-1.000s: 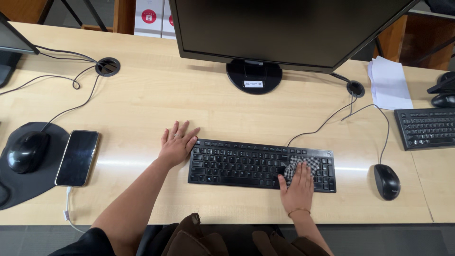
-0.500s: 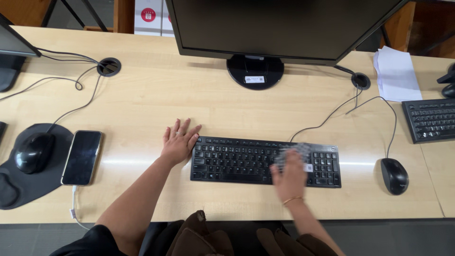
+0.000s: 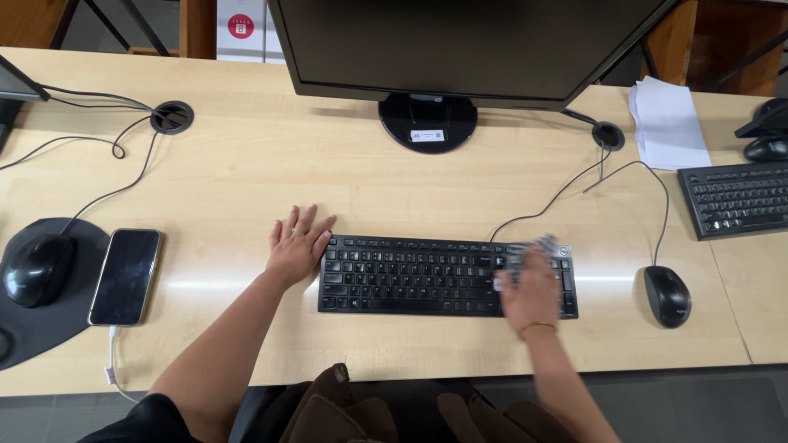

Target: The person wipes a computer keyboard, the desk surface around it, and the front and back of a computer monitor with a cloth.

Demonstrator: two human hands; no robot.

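Observation:
A black keyboard (image 3: 410, 276) lies on the light wooden desk (image 3: 246, 180) in front of me. My right hand (image 3: 532, 293) presses a black-and-white checked cloth (image 3: 533, 248) onto the keyboard's right end; hand and cloth are motion-blurred. My left hand (image 3: 295, 244) lies flat on the desk, fingers spread, touching the keyboard's left edge and holding nothing.
A large black monitor (image 3: 460, 41) stands behind the keyboard. A wired black mouse (image 3: 666, 295) lies at the right, a second keyboard (image 3: 730, 198) and white papers (image 3: 666, 123) farther right. At the left are a dark phone (image 3: 125, 276) and another mouse (image 3: 31, 269) on a black pad.
My right hand slid the cloth left along the keys, then back toward the keyboard's right end. My left hand has stayed in place. The camera view shifted slightly.

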